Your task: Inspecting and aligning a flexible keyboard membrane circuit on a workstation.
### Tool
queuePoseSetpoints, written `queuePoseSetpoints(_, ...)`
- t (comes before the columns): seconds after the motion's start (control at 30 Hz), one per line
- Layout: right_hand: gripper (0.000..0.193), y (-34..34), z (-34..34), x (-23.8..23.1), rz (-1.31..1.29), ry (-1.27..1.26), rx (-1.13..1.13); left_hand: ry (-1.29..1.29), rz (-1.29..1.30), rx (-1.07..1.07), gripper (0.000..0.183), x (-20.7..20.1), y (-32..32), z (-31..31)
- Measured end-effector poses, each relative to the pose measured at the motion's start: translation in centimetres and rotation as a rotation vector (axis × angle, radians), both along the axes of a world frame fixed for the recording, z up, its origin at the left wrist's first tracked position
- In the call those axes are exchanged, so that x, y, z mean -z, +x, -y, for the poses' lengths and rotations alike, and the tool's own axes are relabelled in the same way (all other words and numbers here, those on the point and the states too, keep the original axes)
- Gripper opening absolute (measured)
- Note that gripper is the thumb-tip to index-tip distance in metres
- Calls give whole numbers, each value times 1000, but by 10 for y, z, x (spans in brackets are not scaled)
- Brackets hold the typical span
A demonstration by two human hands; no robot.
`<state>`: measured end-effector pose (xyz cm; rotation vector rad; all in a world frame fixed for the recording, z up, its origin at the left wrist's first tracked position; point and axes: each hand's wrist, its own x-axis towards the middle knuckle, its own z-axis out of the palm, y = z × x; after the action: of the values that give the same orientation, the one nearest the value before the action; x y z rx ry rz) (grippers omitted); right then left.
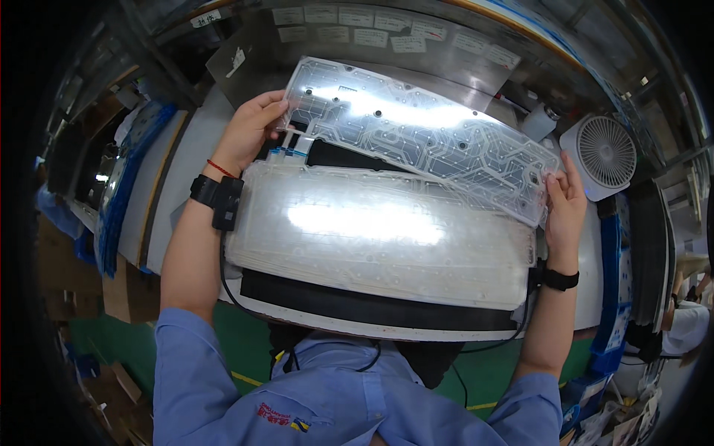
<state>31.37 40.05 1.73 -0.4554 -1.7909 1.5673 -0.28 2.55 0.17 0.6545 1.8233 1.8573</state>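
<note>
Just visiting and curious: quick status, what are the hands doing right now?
Left hand and right hand each grip an end of the clear circuit sheet. Sheet lifted, tilted above the translucent dome mat. Nothing between them.

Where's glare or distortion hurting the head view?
Head view: overhead light blows out a band on the clear circuit sheet held by the left hand and right hand, and a patch on the rubber mat below; fisheye bends bench edges; corners vignette black.

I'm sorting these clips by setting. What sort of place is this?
Probably an electronics assembly line. Both hands, left hand and right hand, hold a clear circuit membrane sheet over a translucent keypad mat at a workbench, with a small desk fan nearby.
</note>
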Motion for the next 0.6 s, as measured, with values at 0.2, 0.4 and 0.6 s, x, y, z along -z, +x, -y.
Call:
queuePoseSetpoints(0.2,49,2,-5,4,15,9,-12,43,49,20,21,5,-2,-1)
queuePoseSetpoints(0.4,45,1,-3,2,38,-25,8,158,107,-22,32,13,-13,6)
queuePoseSetpoints(0.6,32,1,-3,6,255,129,-29,229,148,-150,43,6,-6,-1)
